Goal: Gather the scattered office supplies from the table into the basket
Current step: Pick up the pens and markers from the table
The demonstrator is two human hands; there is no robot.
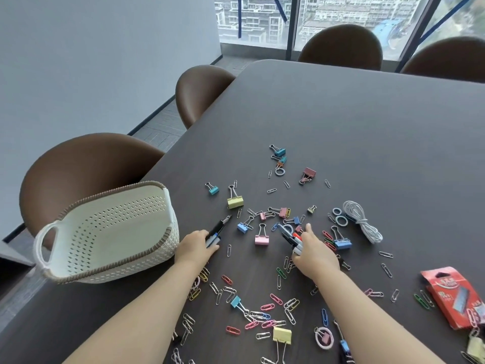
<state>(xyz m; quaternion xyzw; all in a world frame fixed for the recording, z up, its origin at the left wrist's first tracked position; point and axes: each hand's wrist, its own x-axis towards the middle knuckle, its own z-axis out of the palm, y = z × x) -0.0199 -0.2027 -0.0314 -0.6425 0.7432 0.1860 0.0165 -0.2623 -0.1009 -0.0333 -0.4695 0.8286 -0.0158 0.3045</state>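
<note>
The cream perforated plastic basket with a brown woven rim (pixel 110 232) sits tipped at the near left of the dark table (pixel 367 132), its inside bare as far as I can see; the left hand (pixel 195 245), just beside the basket's right wall, is closed around dark pens (pixel 217 229); the right hand (pixel 313 252), further right, grips a bundle of markers (pixel 292 239); coloured paper clips and binder clips (pixel 262 239) lie scattered around both hands; a coiled white cord (pixel 360 219) rests to the right, a red cardboard box (pixel 454 295) nearer right
</note>
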